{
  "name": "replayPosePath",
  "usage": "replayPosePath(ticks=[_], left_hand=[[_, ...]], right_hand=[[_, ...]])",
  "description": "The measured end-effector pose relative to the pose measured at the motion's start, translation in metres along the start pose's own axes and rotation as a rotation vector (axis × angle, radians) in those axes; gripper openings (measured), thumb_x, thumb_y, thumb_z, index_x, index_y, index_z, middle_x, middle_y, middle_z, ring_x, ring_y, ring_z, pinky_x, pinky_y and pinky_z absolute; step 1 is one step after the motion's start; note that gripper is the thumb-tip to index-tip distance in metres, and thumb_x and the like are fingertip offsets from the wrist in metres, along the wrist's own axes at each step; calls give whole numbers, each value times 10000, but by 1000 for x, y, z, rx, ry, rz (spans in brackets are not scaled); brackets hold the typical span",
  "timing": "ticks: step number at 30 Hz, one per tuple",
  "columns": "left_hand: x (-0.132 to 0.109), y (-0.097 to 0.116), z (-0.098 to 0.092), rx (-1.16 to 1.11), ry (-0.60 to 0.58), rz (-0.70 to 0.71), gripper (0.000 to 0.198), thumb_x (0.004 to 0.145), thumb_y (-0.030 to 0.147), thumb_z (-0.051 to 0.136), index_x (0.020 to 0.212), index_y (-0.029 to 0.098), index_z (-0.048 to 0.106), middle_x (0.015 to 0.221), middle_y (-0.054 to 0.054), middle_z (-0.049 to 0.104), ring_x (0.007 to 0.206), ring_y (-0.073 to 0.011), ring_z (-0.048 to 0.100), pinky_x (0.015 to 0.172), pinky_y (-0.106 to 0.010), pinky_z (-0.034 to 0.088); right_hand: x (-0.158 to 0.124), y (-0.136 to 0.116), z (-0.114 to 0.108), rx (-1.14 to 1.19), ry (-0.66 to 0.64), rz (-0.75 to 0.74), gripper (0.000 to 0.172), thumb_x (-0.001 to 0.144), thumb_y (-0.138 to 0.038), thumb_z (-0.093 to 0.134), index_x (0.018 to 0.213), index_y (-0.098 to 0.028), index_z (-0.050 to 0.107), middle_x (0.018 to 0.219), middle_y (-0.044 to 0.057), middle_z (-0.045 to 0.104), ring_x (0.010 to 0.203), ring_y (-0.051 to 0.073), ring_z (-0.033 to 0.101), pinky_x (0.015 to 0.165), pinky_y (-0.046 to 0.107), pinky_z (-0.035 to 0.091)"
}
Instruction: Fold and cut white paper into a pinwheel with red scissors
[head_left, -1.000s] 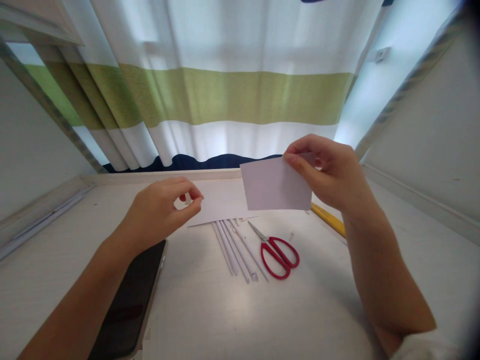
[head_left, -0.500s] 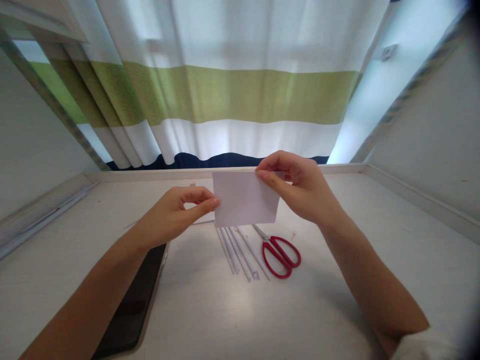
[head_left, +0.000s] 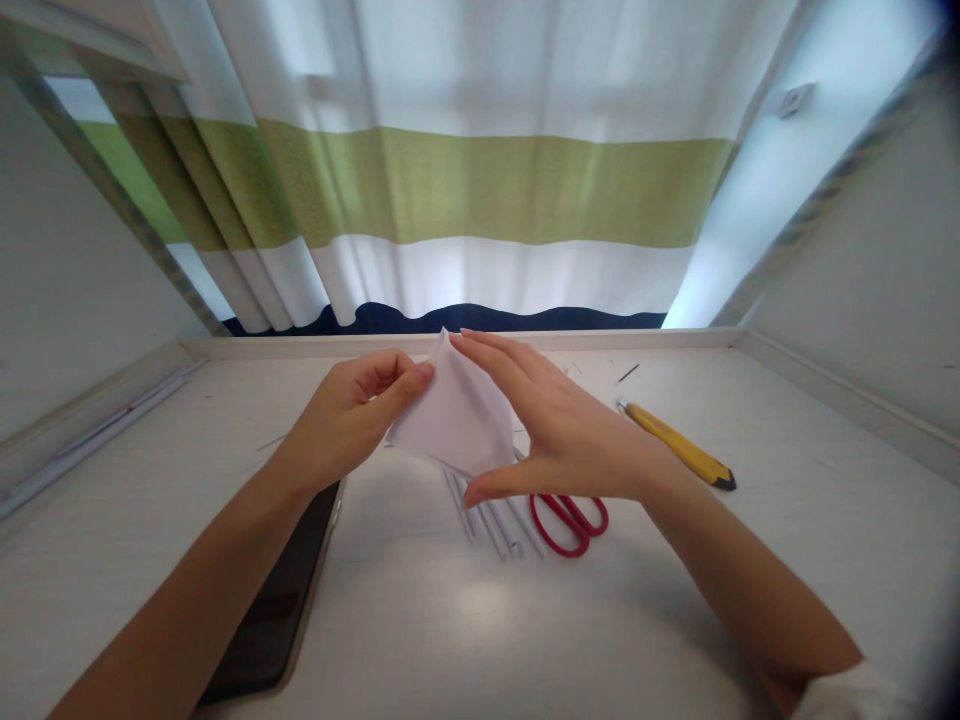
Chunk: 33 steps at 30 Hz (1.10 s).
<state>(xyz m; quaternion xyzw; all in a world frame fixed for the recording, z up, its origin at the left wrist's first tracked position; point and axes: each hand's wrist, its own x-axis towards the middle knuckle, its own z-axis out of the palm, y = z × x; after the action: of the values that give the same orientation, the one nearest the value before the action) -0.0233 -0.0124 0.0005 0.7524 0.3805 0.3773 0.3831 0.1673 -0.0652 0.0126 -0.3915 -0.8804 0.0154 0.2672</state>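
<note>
While the left hand (head_left: 352,415) pinches the paper's (head_left: 454,420) left corner, the right hand (head_left: 559,440) cups its other side above rolled tubes (head_left: 495,525) and scissors (head_left: 574,520).

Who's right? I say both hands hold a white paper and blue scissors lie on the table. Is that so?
No: the head view shows the scissors are red, not blue. The left hand and right hand do hold the white paper.

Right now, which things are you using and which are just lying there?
In use: white paper, held between left hand and right hand.
Just lying on the table: rolled paper sticks, red scissors, yellow knife, dark phone.
</note>
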Motion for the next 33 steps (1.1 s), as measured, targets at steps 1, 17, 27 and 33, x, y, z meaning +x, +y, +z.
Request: replayPosePath(ticks=[1, 17, 27, 33], left_hand=[[-1, 2, 1, -6, -7, 1, 298, 754, 390, 488, 585, 148, 446, 518, 50, 445, 439, -49, 398, 389, -135, 298], [-5, 14, -2, -58, -67, -82, 311, 759, 445, 447, 602, 177, 439, 488, 43, 472, 396, -73, 433, 347, -176, 311], [-2, -1, -4, 344, -249, -24, 323, 758, 375, 463, 1025, 198, 506, 988, -31, 572, 793, -151, 551, 675, -272, 454], [-4, 4, 2, 351, -303, 73, 293, 783, 284, 409, 1042, 226, 531, 1013, -20, 582, 880, -172, 537, 775, -304, 424]], right_hand=[[1, -1, 2, 7, -2, -6, 976, 554, -592, 589, 1300, -128, 164, 1354, 152, 231, 1231, 267, 199, 974, 453, 243], [-7, 15, -12, 53, 167, 186, 340, 784, -257, 483, 1120, -207, 465, 867, 24, 625, 741, 157, 569, 672, 299, 443], [-11, 9, -25, -70, 226, 142, 145, 798, -178, 432, 851, -194, 566, 703, -10, 589, 609, 121, 514, 558, 240, 382], [-10, -2, -25, -57, 108, 44, 172, 817, -157, 394, 901, -179, 543, 811, 16, 609, 717, 139, 541, 625, 251, 389]])
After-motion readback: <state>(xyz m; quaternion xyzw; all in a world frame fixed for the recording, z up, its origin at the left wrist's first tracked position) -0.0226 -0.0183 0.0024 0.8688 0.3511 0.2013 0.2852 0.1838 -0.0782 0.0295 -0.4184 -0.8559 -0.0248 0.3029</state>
